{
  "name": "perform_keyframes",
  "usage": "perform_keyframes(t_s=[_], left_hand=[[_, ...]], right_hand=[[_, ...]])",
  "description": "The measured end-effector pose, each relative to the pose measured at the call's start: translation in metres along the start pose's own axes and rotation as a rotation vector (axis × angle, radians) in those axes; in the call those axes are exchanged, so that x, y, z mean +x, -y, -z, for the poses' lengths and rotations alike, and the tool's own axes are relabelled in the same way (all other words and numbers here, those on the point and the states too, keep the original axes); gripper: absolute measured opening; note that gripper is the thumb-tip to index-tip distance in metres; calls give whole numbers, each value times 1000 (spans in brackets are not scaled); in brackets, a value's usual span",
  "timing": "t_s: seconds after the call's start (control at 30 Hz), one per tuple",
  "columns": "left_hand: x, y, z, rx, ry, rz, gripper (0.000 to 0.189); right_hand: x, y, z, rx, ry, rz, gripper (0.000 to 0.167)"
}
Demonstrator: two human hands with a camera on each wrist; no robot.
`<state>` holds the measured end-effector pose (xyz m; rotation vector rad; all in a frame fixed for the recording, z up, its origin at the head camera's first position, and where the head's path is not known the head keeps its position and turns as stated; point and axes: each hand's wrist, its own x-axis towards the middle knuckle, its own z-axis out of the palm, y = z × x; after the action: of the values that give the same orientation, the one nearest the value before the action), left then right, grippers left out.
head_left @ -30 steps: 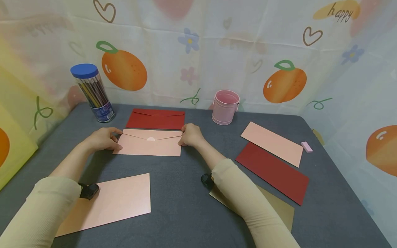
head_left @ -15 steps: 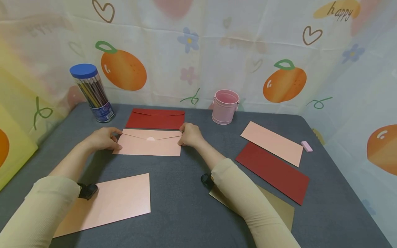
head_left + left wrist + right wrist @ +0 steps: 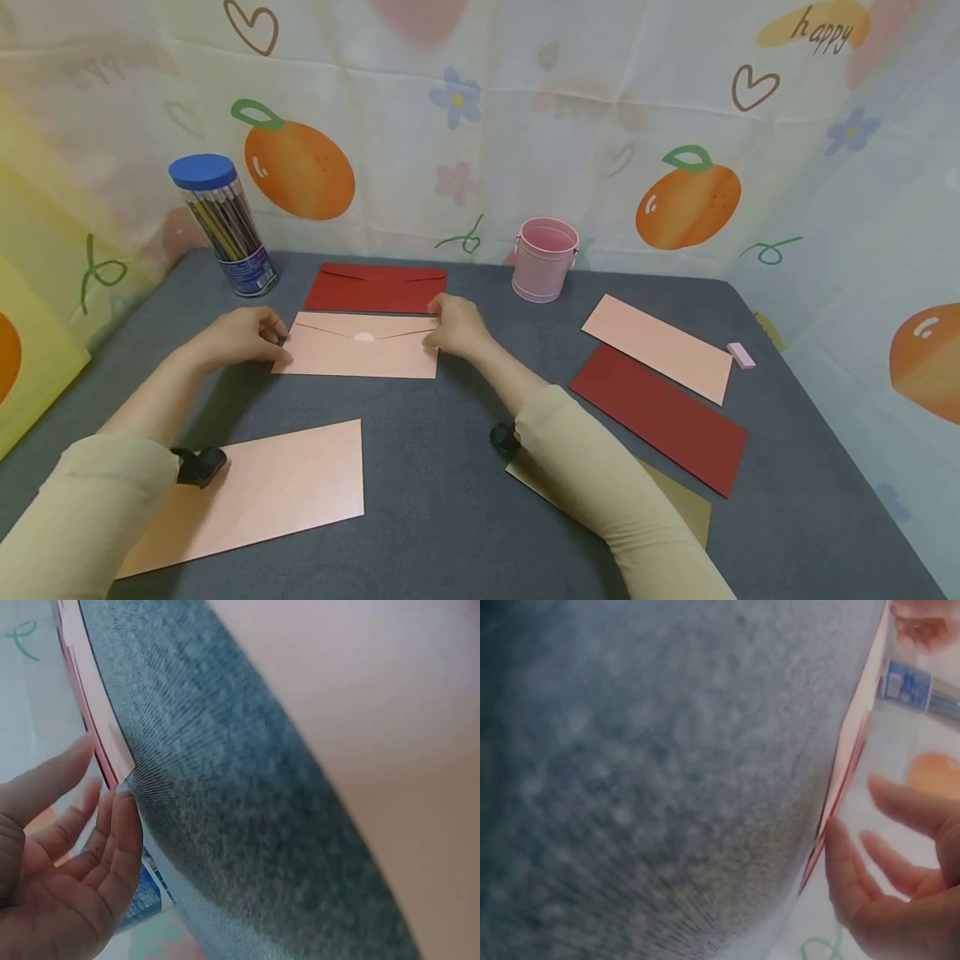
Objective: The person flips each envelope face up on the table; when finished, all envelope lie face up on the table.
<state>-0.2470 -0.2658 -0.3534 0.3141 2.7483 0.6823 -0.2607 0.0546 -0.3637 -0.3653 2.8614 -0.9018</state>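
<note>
A pale pink envelope (image 3: 360,357) with a round seal on its flap lies flat near the far middle of the table, just in front of a red envelope (image 3: 378,292). My left hand (image 3: 242,335) is at the pink envelope's left edge, its fingers loosely bent and the thumb apart from them in the left wrist view. Over the right edge is my right hand (image 3: 457,325), fingers relaxed and covering the upper right corner. The right wrist view shows its thumb and fingers (image 3: 847,877) spread beside the envelope edge. Neither hand pinches the paper.
A larger pink envelope (image 3: 292,475) lies front left, partly under the left forearm. Right of centre lie a pink envelope (image 3: 660,348), a dark red one (image 3: 663,421) and a gold one (image 3: 678,500). A pink bucket (image 3: 545,267), pencil tub (image 3: 232,225) and eraser (image 3: 741,356) stand about.
My left hand has drawn slightly left from the pink envelope's edge. My right hand has shifted a little up and left over its corner. The envelopes have stayed in place.
</note>
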Motion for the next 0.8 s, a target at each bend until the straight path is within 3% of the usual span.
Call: perform_keyframes(t_s=[0.2,0.37,0.57,0.8], left_hand=[[-6,-5,-3,-72,88,-42,39],[-11,-12,-4,-143,239,-84,31],[-14,-24,-6,-176,436,-93,37],[-19,-32,-13,-242,577,-108,38]], right_hand=[[-7,12,2,76,86,94,47],[-12,21,1,90,151,136,47],[-18,26,-5,110,215,162,46],[-27,30,-11,150,294,241,45]])
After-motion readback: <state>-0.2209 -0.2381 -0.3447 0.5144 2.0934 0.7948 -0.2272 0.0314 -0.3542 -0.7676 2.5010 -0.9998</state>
